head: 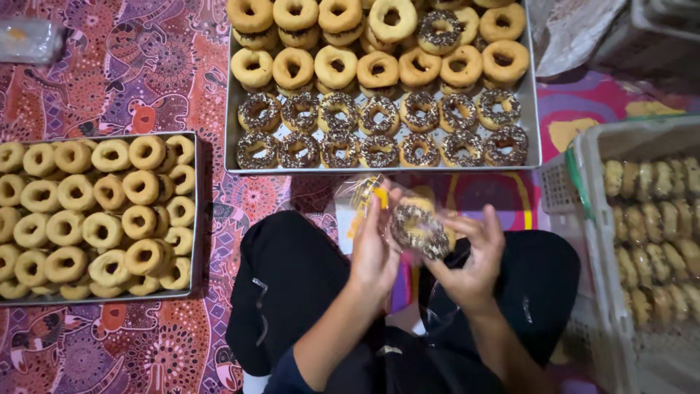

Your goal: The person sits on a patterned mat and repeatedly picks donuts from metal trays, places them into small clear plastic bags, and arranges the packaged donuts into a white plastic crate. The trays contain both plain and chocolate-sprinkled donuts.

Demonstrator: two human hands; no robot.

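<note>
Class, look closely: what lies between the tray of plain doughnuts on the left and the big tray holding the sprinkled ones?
In the head view, only a strip of the patterned cloth separates the plain-doughnut tray from the big tray.

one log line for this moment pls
left hand: holds clear bag | right hand: holds sprinkled doughnuts at bag | front: tray of doughnuts

Bare forearms, left hand (374, 252) and right hand (472, 255) ungloved. Dark navy sleeve pushed above elbow, lower centre. Black trousers, faint pale marks.
</note>
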